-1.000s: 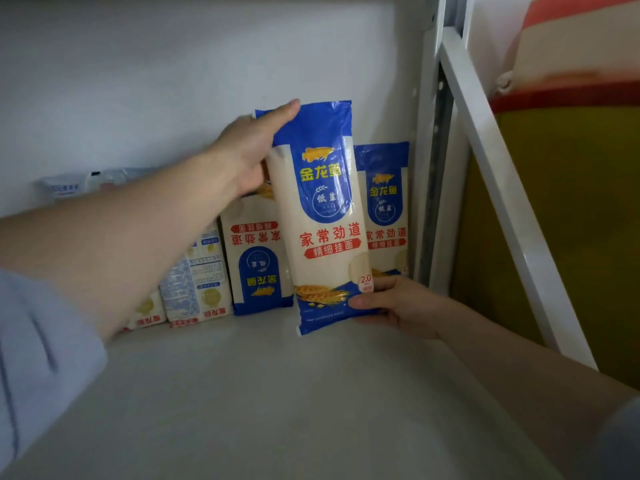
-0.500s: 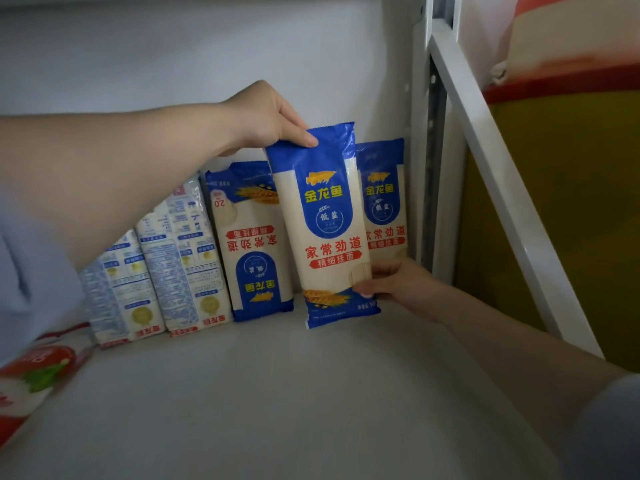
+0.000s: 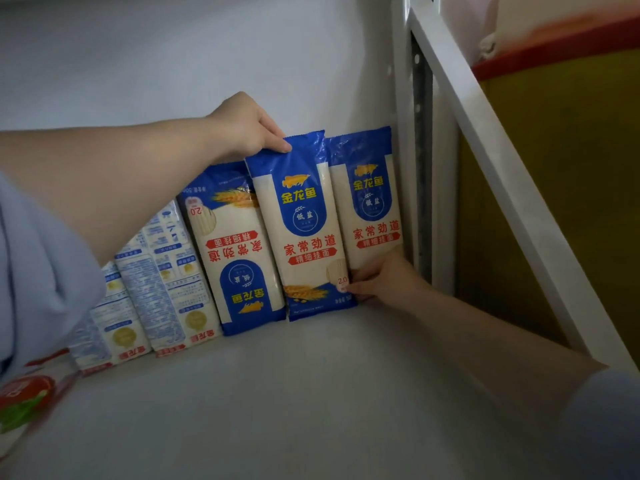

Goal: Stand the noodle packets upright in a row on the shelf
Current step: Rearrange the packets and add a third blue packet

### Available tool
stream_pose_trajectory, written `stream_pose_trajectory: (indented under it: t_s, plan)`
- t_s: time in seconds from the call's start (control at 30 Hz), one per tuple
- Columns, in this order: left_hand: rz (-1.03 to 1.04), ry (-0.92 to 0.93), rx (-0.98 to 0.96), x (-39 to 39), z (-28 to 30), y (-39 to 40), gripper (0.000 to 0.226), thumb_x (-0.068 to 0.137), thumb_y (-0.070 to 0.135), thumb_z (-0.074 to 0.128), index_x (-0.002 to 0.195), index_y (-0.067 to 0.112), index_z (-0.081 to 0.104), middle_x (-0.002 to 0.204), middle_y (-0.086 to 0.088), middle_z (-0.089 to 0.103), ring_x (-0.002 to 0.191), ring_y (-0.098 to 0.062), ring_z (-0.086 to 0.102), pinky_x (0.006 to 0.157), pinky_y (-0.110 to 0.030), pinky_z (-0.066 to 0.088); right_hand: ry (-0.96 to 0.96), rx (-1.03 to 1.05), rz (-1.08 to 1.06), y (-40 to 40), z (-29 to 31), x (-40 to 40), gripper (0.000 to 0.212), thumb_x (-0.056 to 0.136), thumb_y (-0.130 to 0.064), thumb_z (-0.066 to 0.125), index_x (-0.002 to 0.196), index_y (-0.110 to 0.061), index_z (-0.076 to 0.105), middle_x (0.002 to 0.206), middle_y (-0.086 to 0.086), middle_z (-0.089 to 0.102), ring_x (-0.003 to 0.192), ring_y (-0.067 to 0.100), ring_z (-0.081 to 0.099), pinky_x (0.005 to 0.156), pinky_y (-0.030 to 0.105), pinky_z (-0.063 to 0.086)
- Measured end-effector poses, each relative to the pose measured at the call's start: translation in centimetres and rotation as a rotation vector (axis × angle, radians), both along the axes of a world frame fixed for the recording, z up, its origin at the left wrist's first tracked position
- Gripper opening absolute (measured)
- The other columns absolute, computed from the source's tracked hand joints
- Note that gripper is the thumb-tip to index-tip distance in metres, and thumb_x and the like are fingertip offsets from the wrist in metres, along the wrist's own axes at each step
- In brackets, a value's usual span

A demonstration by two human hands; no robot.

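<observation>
A blue and cream noodle packet (image 3: 304, 233) stands upright on the white shelf (image 3: 311, 393), against the back wall. My left hand (image 3: 247, 128) pinches its top corner. My right hand (image 3: 384, 280) grips its lower right edge. To its right another packet of the same kind (image 3: 372, 202) stands upright by the shelf post. On its left a third packet (image 3: 235, 258) stands upside down. Further left stand two pale packets with blue print (image 3: 166, 278), partly hidden by my left arm.
A white metal post (image 3: 420, 133) and a slanted white bar (image 3: 502, 174) close off the shelf's right side. Behind them is a yellow and red surface (image 3: 554, 168). A red and green package (image 3: 24, 403) lies at the shelf's left front corner.
The held packet has moved back from a tilted position in front of the row into the gap between its neighbours, standing straighter. My left hand shifted from its side to pinching its top.
</observation>
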State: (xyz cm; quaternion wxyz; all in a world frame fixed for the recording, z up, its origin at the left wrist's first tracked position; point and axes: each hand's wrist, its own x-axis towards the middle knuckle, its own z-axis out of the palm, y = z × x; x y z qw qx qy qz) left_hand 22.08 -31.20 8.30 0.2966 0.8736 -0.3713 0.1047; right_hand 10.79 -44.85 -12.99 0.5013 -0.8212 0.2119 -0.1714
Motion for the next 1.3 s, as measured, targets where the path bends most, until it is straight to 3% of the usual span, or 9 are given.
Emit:
stream_pose_trajectory:
  t_s: [0.1, 0.23, 0.33, 0.53, 0.63, 0.7, 0.93, 1.23, 1.3]
  plan:
    - [0.02, -0.019, 0.011, 0.5, -0.3, -0.4, 0.029, 0.079, 0.021, 0.074, 0.106, 0.01, 0.072, 0.106, -0.007, 0.069, 0.09, -0.015, 0.058, 0.079, -0.026, 0.044, -0.032, -0.069, -0.008, 0.3, -0.8, -0.5, 0.021, 0.081, -0.012, 0.072, 0.102, -0.006, 0.072, 0.086, -0.012, 0.057, 0.083, 0.002, 0.051, 0.086, 0.02, 0.043]
    - [0.041, -0.073, 0.015, 0.9, -0.7, -0.7, 0.028, 0.08, 0.021, 0.074, 0.106, 0.01, 0.072, 0.109, -0.008, 0.069, 0.091, -0.014, 0.057, 0.082, -0.025, 0.044, -0.082, -0.086, -0.048, 0.8, -1.5, -0.6, 0.028, 0.079, -0.015, 0.075, 0.106, -0.007, 0.071, 0.108, 0.004, 0.067, 0.096, 0.009, 0.055, 0.085, 0.023, 0.046]
    - [0.055, -0.15, 0.077, 1.0, -0.6, -1.1, 0.025, 0.082, 0.021, 0.071, 0.105, 0.011, 0.072, 0.11, -0.008, 0.069, 0.096, -0.016, 0.058, 0.083, -0.026, 0.044, -0.094, -0.105, -0.094, 1.5, -1.8, -0.4, 0.034, 0.078, -0.017, 0.076, 0.11, -0.007, 0.069, 0.11, 0.006, 0.069, 0.098, 0.012, 0.06, 0.084, 0.024, 0.049]
    - [-0.005, -0.295, 0.276, -0.2, -0.2, -3.5, 0.025, 0.088, 0.017, 0.061, 0.112, 0.012, 0.069, 0.117, -0.008, 0.066, 0.109, -0.022, 0.058, 0.086, -0.029, 0.045, -0.006, -0.242, -0.127, 2.8, -1.5, 0.6, 0.023, 0.077, -0.022, 0.076, 0.096, -0.008, 0.073, 0.091, 0.005, 0.072, 0.084, 0.015, 0.066, 0.079, 0.035, 0.057]
    - [-0.031, -0.315, 0.313, -0.4, -0.2, -4.2, 0.027, 0.091, 0.015, 0.057, 0.116, 0.01, 0.066, 0.121, -0.009, 0.064, 0.111, -0.024, 0.057, 0.083, -0.027, 0.042, 0.047, -0.324, -0.152, 3.8, -0.9, 1.0, 0.025, 0.076, -0.024, 0.076, 0.091, -0.006, 0.069, 0.089, 0.006, 0.07, 0.083, 0.018, 0.065, 0.071, 0.031, 0.056]
    - [-0.031, -0.305, 0.307, -0.3, -0.2, -4.0, 0.028, 0.092, 0.015, 0.055, 0.118, 0.009, 0.065, 0.123, -0.009, 0.063, 0.113, -0.024, 0.056, 0.085, -0.027, 0.04, 0.064, -0.328, -0.149, 4.1, -0.6, 1.3, 0.024, 0.077, -0.022, 0.075, 0.091, -0.005, 0.066, 0.09, 0.007, 0.067, 0.085, 0.02, 0.064, 0.068, 0.03, 0.053]
    - [-0.029, -0.236, 0.254, 0.3, -0.2, -2.9, 0.026, 0.094, 0.015, 0.052, 0.116, 0.011, 0.066, 0.12, -0.008, 0.064, 0.109, -0.022, 0.057, 0.083, -0.027, 0.041, 0.085, -0.222, -0.123, 3.5, -0.5, 1.7, 0.021, 0.086, -0.009, 0.063, 0.107, -0.004, 0.064, 0.105, 0.011, 0.066, 0.098, 0.024, 0.062, 0.084, 0.033, 0.054]
    - [-0.008, -0.243, 0.181, 0.9, -0.6, -3.8, 0.026, 0.092, 0.016, 0.057, 0.116, 0.01, 0.067, 0.121, -0.008, 0.064, 0.112, -0.023, 0.057, 0.084, -0.026, 0.042, 0.19, -0.358, -0.169, 2.5, 0.6, 1.3, 0.018, 0.088, -0.017, 0.063, 0.1, -0.003, 0.063, 0.101, 0.011, 0.065, 0.092, 0.022, 0.061, 0.069, 0.026, 0.048]
    - [0.005, -0.256, 0.183, 1.0, -0.7, -4.2, 0.026, 0.091, 0.017, 0.058, 0.115, 0.011, 0.067, 0.121, -0.008, 0.064, 0.112, -0.023, 0.057, 0.084, -0.027, 0.043, 0.198, -0.379, -0.181, 2.4, 0.7, 1.4, 0.02, 0.088, -0.019, 0.063, 0.101, -0.003, 0.063, 0.102, 0.011, 0.065, 0.092, 0.022, 0.061, 0.074, 0.028, 0.052]
